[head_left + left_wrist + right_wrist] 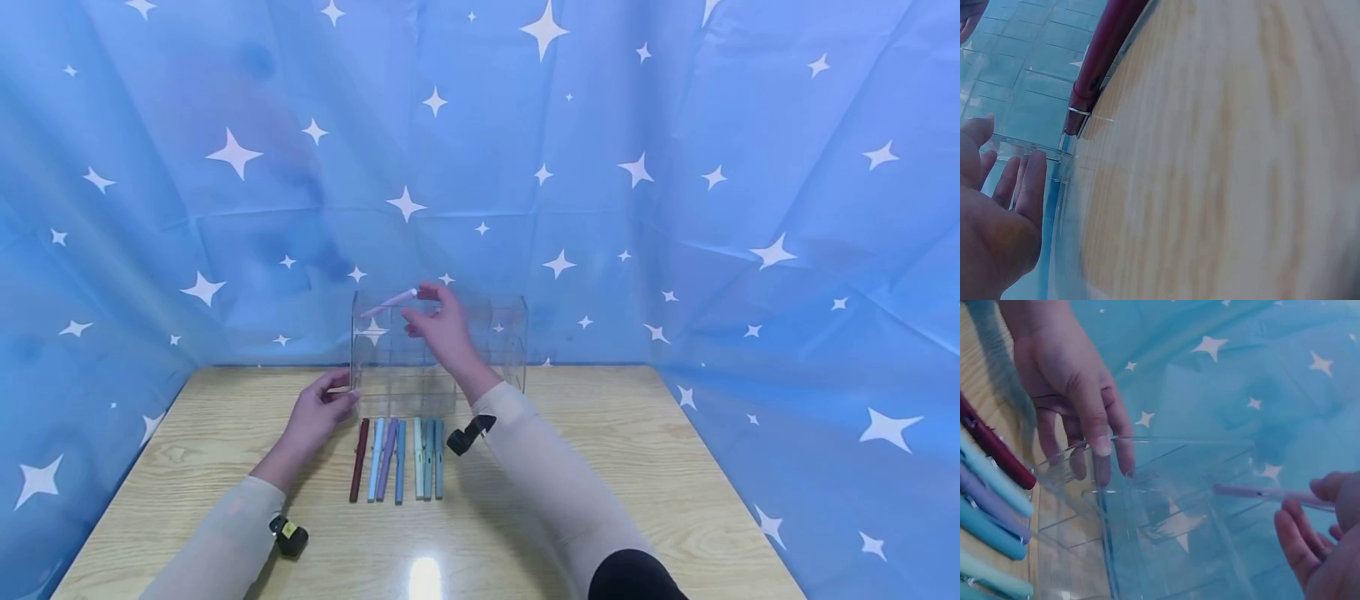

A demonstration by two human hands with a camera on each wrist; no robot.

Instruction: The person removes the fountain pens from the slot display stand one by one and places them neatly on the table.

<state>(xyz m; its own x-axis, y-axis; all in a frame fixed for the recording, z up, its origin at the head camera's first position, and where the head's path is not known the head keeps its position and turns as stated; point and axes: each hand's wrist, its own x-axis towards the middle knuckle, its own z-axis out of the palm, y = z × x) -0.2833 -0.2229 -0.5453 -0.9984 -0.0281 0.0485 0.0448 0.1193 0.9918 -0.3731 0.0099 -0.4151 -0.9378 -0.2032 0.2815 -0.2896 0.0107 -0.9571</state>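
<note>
A clear plastic organizer (442, 383) with several compartments stands at the back of the table. My left hand (321, 408) holds its left side, thumb and fingers on either side of the wall's edge in the left wrist view. Above the organizer's left part, my right hand (444, 327) pinches a pale pink pen (390, 302) near one end. In the head view the pen slants, its far end pointing left and down. The right wrist view also shows the pink pen (1254, 492) over the transparent compartments, with the left hand (1075, 394) at the wall.
In front of the organizer lies a row of pens: dark red (359, 460), light blue (376, 460), purple (386, 460), blue (400, 462), then mint (418, 458) and two teal ones (433, 460) after a small gap. A blue star-patterned curtain (480, 167) surrounds the wooden table (600, 467).
</note>
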